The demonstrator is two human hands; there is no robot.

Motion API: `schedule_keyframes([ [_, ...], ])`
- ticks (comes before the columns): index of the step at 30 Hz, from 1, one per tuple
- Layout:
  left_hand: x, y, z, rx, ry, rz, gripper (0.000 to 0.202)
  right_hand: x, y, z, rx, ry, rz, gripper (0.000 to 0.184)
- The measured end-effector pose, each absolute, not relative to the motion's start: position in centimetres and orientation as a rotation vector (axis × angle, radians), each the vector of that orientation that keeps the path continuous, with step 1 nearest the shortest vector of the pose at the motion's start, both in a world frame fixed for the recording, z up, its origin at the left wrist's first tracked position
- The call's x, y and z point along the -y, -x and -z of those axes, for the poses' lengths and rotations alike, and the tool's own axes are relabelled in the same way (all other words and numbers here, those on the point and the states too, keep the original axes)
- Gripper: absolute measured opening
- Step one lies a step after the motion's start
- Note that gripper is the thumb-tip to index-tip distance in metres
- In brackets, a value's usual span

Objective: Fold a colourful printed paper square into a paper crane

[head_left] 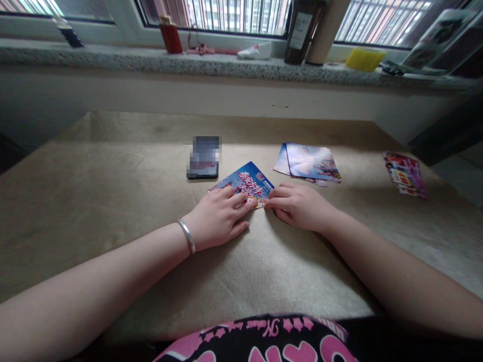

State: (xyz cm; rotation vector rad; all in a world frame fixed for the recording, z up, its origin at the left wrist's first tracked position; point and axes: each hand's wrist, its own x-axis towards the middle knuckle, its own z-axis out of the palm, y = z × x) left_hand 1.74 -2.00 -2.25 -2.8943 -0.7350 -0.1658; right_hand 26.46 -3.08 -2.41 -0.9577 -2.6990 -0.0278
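Note:
A blue printed leaflet (260, 180) with large red and white Chinese lettering lies at an angle on the table in front of me. My left hand (222, 213), with a silver bangle at the wrist, rests across the leaflet's lower left part, its fingers stretched out and flat. At the leaflet's lower right corner, my right hand (296, 205) has its fingers pressed together on the corner. Part of the leaflet's lower edge is hidden under my left fingers. Just behind the leaflet lies a dark phone (204, 158), partly blurred out.
Several more leaflets (311, 161) lie overlapped at the back right of the table (132, 211). A fan of red and purple cards (405, 173) is near the right edge. On the windowsill stand a red container (170, 36), a dark bottle (302, 32) and a yellow block (364, 59).

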Motion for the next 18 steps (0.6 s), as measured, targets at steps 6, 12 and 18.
schedule_keyframes([
  [6,2.1,-1.7,2.0,0.722,2.869,0.141,0.048,3.2,-26.6,2.0,2.713,0.978,0.033,0.026],
  [12,2.2,-1.4,2.2,0.723,2.865,0.156,0.048,3.0,-26.9,1.7,2.72,0.966,0.045,0.026],
  [18,2.2,-1.3,2.4,0.738,2.864,0.149,0.049,2.8,-27.9,1.6,2.718,1.003,0.061,0.024],
])
